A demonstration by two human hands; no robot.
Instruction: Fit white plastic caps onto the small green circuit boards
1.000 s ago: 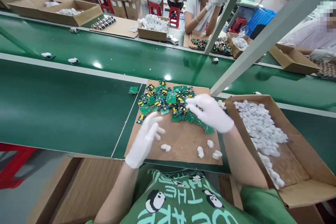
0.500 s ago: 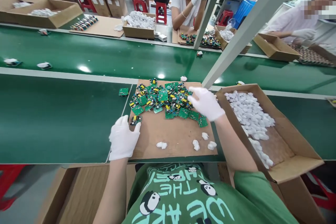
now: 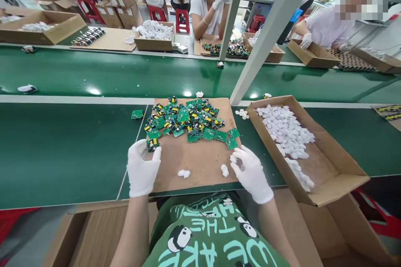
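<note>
My left hand (image 3: 144, 169), in a white glove, has its fingers and thumb closed about a small green circuit board (image 3: 153, 145) with a yellow part, at the left edge of a cardboard sheet (image 3: 197, 156). A heap of similar circuit boards (image 3: 184, 117) covers the sheet's far half. At the sheet's right edge my right hand (image 3: 250, 173), also gloved, is bent into a pinch where a small white piece lay; the fingers largely hide that piece. Two other white pieces, one at centre (image 3: 184, 174) and one beside the right hand (image 3: 224, 170), lie on the sheet.
A cardboard box (image 3: 341, 179) of white pieces stands to the right. One loose board (image 3: 137, 114) lies left of the heap. A slanted metal post (image 3: 266, 37) rises behind the sheet. Beyond the green belt (image 3: 125, 75), co-workers sit with boxes and boards.
My right hand has come back from the heap's right side to the white pieces near the front edge. My left hand stays at the same board. The whole view has shifted slightly.
</note>
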